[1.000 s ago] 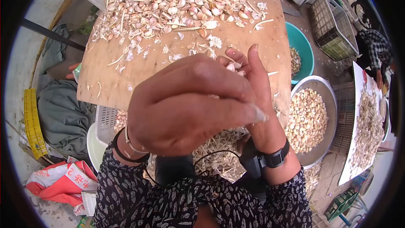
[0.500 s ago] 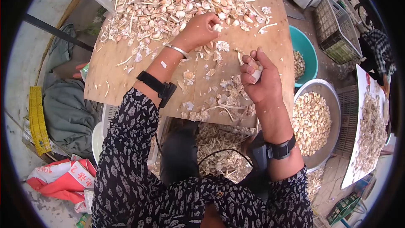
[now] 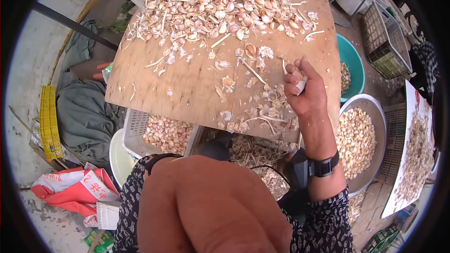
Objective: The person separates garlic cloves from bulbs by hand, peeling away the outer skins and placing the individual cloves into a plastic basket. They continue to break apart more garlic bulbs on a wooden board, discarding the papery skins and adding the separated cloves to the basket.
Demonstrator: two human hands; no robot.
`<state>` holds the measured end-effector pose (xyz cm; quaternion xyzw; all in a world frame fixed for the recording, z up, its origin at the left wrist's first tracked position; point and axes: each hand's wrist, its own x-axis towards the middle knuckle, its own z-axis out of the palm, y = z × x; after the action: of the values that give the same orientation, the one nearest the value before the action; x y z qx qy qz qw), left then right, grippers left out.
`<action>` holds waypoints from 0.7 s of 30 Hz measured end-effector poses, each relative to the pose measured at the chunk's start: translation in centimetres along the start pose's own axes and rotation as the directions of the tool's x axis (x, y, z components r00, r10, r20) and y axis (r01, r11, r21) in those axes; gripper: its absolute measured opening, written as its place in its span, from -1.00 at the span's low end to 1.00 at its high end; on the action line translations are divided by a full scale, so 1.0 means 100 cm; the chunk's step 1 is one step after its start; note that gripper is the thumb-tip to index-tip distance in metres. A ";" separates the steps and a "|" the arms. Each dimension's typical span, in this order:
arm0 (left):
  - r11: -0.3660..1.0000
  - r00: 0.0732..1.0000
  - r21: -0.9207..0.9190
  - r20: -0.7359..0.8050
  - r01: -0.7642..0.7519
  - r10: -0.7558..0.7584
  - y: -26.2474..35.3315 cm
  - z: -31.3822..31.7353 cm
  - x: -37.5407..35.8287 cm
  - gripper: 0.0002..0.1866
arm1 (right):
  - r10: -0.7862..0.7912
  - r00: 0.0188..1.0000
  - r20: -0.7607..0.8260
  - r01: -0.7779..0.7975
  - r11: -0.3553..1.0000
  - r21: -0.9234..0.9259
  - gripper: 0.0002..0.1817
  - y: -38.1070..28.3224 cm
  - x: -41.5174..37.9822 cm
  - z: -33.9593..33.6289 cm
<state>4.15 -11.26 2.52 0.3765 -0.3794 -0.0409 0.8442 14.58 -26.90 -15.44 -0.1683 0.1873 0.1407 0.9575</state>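
My left hand (image 3: 211,206) is raised close to the camera and fills the lower middle of the head view. Its knuckles look large and its fingertips are hidden. My right hand (image 3: 307,91) is curled, palm up, over the right part of the wooden table (image 3: 164,86), with pale garlic cloves (image 3: 300,86) held in the bent fingers. A broad pile of loose garlic cloves (image 3: 220,7) covers the table's far side. Dry skins and stem bits (image 3: 267,117) lie scattered left of my right hand.
Right of the table stand a teal basin (image 3: 357,68) and a metal bowl (image 3: 380,126) of peeled cloves. A white crate (image 3: 131,136) with more garlic sits under the table's front left edge. Farther right are a plastic crate (image 3: 386,42) and a white board (image 3: 398,178) bearing scraps.
My left hand has left the near edge of the garlic pile and come up toward the camera. My right hand stays curled around cloves. The view has shifted slightly.
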 end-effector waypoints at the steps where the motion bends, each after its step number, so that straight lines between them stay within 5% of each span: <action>1: 1.000 0.997 -0.011 -0.067 0.028 -0.028 0.006 0.011 -0.002 -0.81 | 0.001 1.000 -0.006 -0.001 1.000 0.003 -0.80 0.002 -0.001 0.000; 3: 0.998 0.990 -0.025 -0.132 0.054 -0.056 0.007 0.014 -0.003 -0.78 | 0.005 1.000 -0.029 -0.006 1.000 -0.013 -0.80 0.002 0.000 0.003; 9: 0.976 0.975 -0.001 0.042 -0.218 0.217 -0.007 -0.007 -0.006 -0.75 | 0.013 1.000 0.013 -0.013 1.000 -0.007 -0.80 0.002 -0.004 0.005; 12: 0.934 0.932 0.074 -0.074 -0.350 0.355 -0.018 0.005 0.000 -0.77 | 0.011 1.000 0.008 -0.011 1.000 -0.013 -0.79 0.003 -0.006 0.007; 14: 0.995 0.844 0.025 -0.527 -0.100 0.098 -0.010 0.026 -0.007 -0.79 | 0.004 1.000 0.004 -0.004 1.000 -0.010 -0.79 0.004 -0.010 0.002; 15: 0.993 0.857 0.043 -0.502 -0.106 0.113 -0.011 0.013 -0.003 -0.79 | 0.004 1.000 0.010 -0.004 1.000 -0.006 -0.79 0.005 -0.004 0.006; 16: 0.982 0.975 -0.182 -0.223 -0.049 0.007 -0.013 -0.008 0.000 -0.84 | 0.004 1.000 0.031 -0.004 1.000 0.007 -0.79 0.005 -0.001 0.011; 17: 0.920 0.995 -0.382 0.077 0.081 -0.055 -0.016 -0.024 0.001 -0.83 | -0.003 1.000 0.026 0.003 1.000 0.004 -0.79 0.006 -0.003 0.011; 19: 0.914 0.999 -0.404 0.018 0.038 -0.033 -0.034 -0.035 0.004 -0.80 | -0.007 1.000 0.012 0.007 1.000 -0.007 -0.79 0.006 -0.007 0.011; 21: 0.913 0.958 -0.390 -0.196 0.119 -0.209 -0.042 -0.050 -0.003 -0.62 | -0.029 1.000 0.012 0.030 0.998 -0.050 -0.78 0.007 -0.008 0.015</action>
<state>8.18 -11.12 -2.55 0.2412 -0.2298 -0.1392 0.9326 14.09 -25.91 -14.01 -0.1942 0.1760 0.1322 0.9560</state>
